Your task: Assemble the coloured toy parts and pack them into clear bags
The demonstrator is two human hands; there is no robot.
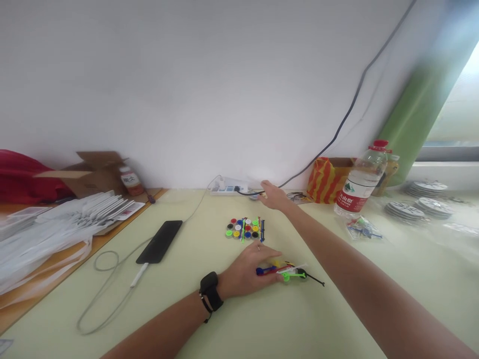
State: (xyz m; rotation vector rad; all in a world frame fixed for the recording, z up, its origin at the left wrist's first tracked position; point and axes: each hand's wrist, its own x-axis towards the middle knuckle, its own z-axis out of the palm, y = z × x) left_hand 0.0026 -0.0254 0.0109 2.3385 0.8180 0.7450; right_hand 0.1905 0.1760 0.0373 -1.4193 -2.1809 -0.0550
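My left hand (251, 269), with a black watch (211, 290) on its wrist, curls its thumb and fingers around a small heap of coloured plastic sticks (295, 271) on the table. Blue, red, white, yellow, green and black pieces show past the fingertips. Stretched out toward the wall, my right hand (275, 196) has its fingers apart beside the power strip (229, 187). Nothing solid shows in it. Between the hands and the wall, several round coloured discs (237, 228) sit in rows, with green and dark blue sticks (262, 230) lying along their right side.
A black phone (160, 243) charges at left, its white cable looping over the table. White packets (93, 212), a cardboard box (95, 174) and a small bottle (130, 180) stand farther left. At right are a water bottle (361, 179), a bagged set (362, 228) and stacked discs (404, 212).
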